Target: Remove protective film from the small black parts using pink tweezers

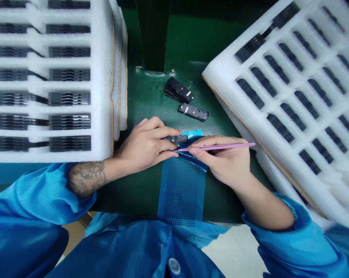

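Note:
My left hand (151, 143) has its fingers closed around a small black plastic part (177, 139) with gold and white spots. Pink tweezers (221, 147) are pinched in my right hand (226, 158), their tips reaching left to the edge of the part near my left thumb. Under both hands lies a blue film sheet (182, 189) covered in rows of tiny dark pieces. Its upper end is folded or lifted beneath my fingers. Exactly what the tweezer tips touch is too small to tell.
Beyond my hands, a fanned stack of black parts (177, 89) and a shorter stack (193, 111) lie on the green table (145, 104). White foam trays (102, 77) filled with black parts rise at the left. More slotted foam trays (221, 69) stand angled at the right.

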Demonstrator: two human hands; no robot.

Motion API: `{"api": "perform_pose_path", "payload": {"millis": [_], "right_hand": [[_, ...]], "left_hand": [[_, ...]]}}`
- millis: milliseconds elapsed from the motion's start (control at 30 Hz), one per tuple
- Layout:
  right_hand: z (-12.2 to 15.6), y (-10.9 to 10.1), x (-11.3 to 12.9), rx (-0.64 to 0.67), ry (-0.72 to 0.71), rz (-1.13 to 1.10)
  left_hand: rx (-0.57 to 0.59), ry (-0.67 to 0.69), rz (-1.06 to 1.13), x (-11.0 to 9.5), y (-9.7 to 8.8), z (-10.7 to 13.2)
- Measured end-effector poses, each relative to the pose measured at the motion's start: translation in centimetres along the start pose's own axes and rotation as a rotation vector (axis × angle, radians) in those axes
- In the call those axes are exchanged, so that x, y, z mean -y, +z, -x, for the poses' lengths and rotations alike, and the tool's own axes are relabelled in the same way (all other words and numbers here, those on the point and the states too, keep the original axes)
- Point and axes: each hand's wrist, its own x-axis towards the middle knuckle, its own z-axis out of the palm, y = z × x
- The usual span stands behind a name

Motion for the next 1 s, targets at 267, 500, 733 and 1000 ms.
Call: {"api": "perform_pose_path", "payload": {"millis": [267, 500, 733, 1000], "right_hand": [[-0.37, -0.37, -0.02, -0.219, 0.048, -0.006], [-0.53, -0.33, -0.61, -0.25, 0.077, 0.044], [-0.58, -0.4, -0.4, -0.239, 0.069, 0.07], [-0.63, -0.42, -0.4, -0.236, 0.054, 0.119]], "left_hand": [[0.009, -0.003, -0.032, -0.02, 0.04, 0.04], [0.019, -0.011, -0.024, -0.05, -0.04, 0.02], [0.027, -0.008, -0.026, -0.06, -0.05, -0.07], [0.01, 0.003, -0.025, 0.0, -0.03, 0.02]]}}
